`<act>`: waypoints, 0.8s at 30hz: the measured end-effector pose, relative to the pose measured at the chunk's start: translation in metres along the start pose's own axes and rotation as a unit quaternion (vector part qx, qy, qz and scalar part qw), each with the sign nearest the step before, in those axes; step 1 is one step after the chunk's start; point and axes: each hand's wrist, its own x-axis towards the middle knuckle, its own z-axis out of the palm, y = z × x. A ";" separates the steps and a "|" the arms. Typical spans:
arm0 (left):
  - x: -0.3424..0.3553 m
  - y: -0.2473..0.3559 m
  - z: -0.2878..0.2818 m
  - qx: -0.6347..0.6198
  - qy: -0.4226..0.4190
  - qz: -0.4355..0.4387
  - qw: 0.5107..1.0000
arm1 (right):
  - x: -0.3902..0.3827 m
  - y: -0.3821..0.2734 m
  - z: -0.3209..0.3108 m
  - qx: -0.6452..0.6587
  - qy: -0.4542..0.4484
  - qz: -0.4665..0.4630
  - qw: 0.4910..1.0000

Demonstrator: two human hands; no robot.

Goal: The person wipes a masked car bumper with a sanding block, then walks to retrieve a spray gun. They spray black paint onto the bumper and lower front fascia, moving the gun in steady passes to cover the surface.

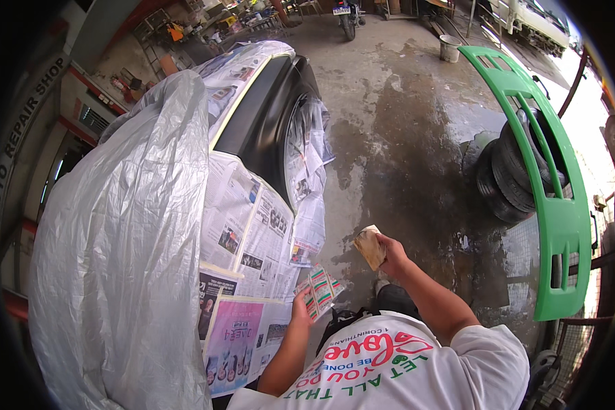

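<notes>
My left hand (302,307) grips a flat, creased packet (319,290) with white, red and green stripes, low beside the newspaper-covered side of a car. In my right hand (392,254) is a tan and brown, roughly rectangular piece (369,247) with a pale edge. Its exact kind cannot be made out. Both hands are in front of my body, apart from each other, and neither touches the car. On the car, a bare dark fender (261,116) shows between sheets of newspaper (266,225) taped along their edges.
Silvery plastic sheeting (126,239) drapes the car at left. To the right, a green bumper (563,225) stands by stacked tires (502,181). A bucket (450,48) and a motorcycle (347,20) are farther back. Wet patches darken the concrete floor (416,137).
</notes>
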 end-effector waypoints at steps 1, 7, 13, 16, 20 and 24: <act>-0.001 0.011 0.013 -0.001 0.004 0.000 1.000 | 0.046 -0.019 0.032 -0.046 -0.012 0.003 0.999; 0.041 0.071 0.054 -0.100 0.032 -0.001 0.995 | 0.268 -0.057 0.273 -0.223 -0.129 -0.183 0.949; 0.163 0.146 0.092 -0.130 -0.018 0.000 0.991 | 0.358 -0.025 0.429 -0.523 -0.251 -0.555 0.597; 0.204 0.214 0.194 -0.086 -0.048 -0.085 0.992 | 0.422 -0.037 0.423 -0.635 -0.261 -0.551 0.475; 0.249 0.265 0.214 -0.111 -0.055 -0.128 0.984 | 0.463 -0.087 0.438 -0.645 -0.313 -0.510 0.476; 0.312 0.262 0.196 0.196 -0.002 0.060 0.979 | 0.569 -0.203 0.466 -0.650 -0.210 -0.538 0.495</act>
